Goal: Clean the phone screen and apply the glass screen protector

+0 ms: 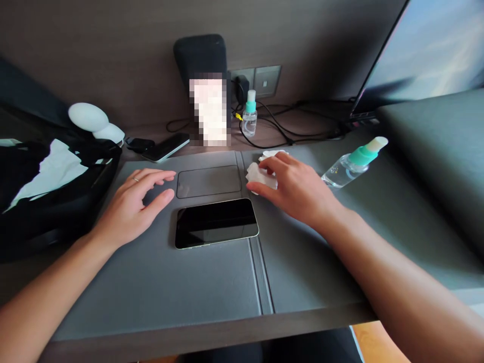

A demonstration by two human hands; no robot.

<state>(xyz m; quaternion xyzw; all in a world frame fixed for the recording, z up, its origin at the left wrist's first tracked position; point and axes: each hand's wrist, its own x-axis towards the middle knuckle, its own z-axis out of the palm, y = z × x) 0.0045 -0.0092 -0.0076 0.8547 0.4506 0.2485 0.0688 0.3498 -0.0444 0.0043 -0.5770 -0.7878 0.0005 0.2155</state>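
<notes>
Gray desk mat [181, 292] | phone [217, 223] lies flat on it, dark screen up | clear sheet [208, 182] with black edge, 12 o'clock from phone | left hand [130, 210], 9 o'clock: thumb and fingers apart, near sheet | right hand [294, 184], 2 o'clock: curled around white paper [261, 176], can't tell if pinching | spray bottle [343, 170], 2 o'clock, farther out

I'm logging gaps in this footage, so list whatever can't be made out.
All in the head view:
- White tissue-like piece: partly covered by the right hand; whether it is gripped or merely touched is unclear.
- Upright black object: lower front masked by a pixelated patch.
- Screen: cut off by the top and right edges.
- Black bag: cut off by the left edge.
</notes>
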